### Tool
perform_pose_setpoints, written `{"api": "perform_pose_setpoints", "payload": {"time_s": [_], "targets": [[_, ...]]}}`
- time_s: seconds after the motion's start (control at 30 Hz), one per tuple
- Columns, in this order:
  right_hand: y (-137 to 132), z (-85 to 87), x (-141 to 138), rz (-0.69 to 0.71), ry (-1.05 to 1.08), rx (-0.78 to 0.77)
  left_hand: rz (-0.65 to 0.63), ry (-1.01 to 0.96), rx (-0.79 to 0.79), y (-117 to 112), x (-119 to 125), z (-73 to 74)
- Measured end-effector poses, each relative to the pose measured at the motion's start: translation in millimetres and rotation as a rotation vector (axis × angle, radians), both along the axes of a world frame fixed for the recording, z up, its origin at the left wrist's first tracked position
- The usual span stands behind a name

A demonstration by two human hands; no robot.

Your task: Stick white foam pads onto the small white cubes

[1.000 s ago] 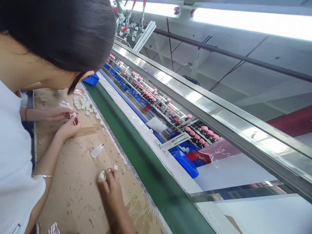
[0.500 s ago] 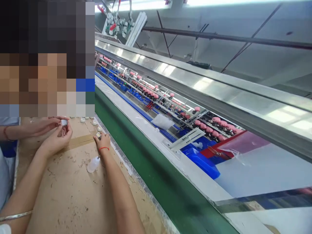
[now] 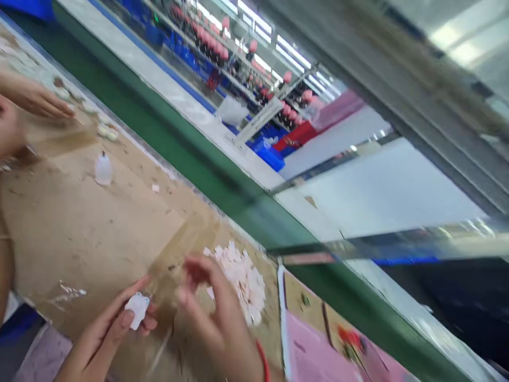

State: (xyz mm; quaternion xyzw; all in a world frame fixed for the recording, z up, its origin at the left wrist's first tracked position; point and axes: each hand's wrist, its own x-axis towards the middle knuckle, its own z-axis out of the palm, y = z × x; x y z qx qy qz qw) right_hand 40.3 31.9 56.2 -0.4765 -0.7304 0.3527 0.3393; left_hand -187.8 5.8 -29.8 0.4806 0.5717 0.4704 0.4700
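My left hand (image 3: 115,329) grips a small, flat white piece with a wavy edge (image 3: 137,309) between thumb and fingers; a little blue-green shows along its top. To its right, my right hand (image 3: 217,313), red band at the wrist, is raised beside a pile of small pale pink-white paper pieces (image 3: 242,281). Motion blurs the right hand, but its thumb and fingers are curved and apart, with nothing visible between them. Part of the pile is hidden behind that hand.
A small translucent bottle (image 3: 103,170) stands on the brown cardboard-covered table (image 3: 127,223). Another person's hands (image 3: 35,98) are at the upper left, near several pale pieces (image 3: 106,130). A green belt (image 3: 159,127) runs alongside. A pink tray (image 3: 314,345) lies at lower right.
The view has swung right and down, bringing the paper pile and my left hand with the white piece into sight. My right hand has come back from the small pieces near the belt.
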Motion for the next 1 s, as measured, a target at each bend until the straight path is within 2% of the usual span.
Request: {"api": "perform_pose_setpoints", "payload": {"time_s": [0.03, 0.1, 0.13, 0.2, 0.27, 0.37, 0.47, 0.6, 0.73, 0.83, 1.0], "targets": [[-43, -5.6, 9, -0.048, 0.079, -0.061, -0.023, -0.074, -0.055, -17, 19, 0.2], [-106, -24.2, 9, -0.339, 0.227, -0.132, -0.047, -0.247, -0.178, -47, 54, 4.8], [-126, -35.5, 4, -0.453, 0.280, -0.160, -0.049, -0.330, -0.243, -59, 69, 8.2], [-145, -55.5, -6, -0.569, 0.358, -0.218, -0.039, -0.464, -0.376, -79, 94, 15.1], [-150, -66.8, -12, -0.624, 0.421, -0.246, -0.040, -0.554, -0.478, -92, 111, 20.8], [-154, -70.2, -7, -0.667, 0.518, -0.309, -0.080, -0.596, -0.527, -101, 124, 25.1], [-161, -71.9, 2, -0.665, 0.582, -0.313, -0.104, -0.476, -0.492, -109, 130, 24.3], [-165, -78.8, 11, -0.656, 0.605, -0.212, -0.130, -0.253, -0.429, -121, 138, 20.9], [-162, -82.9, 18, -0.630, 0.619, -0.179, -0.154, -0.323, -0.350, -125, 150, 22.9], [-160, -83.6, 18, -0.637, 0.644, -0.174, -0.137, -0.304, -0.284, -123, 156, 22.8], [-159, -83.0, 12, -0.700, 0.700, -0.183, -0.112, -0.314, -0.322, -124, 153, 13.2]]}}
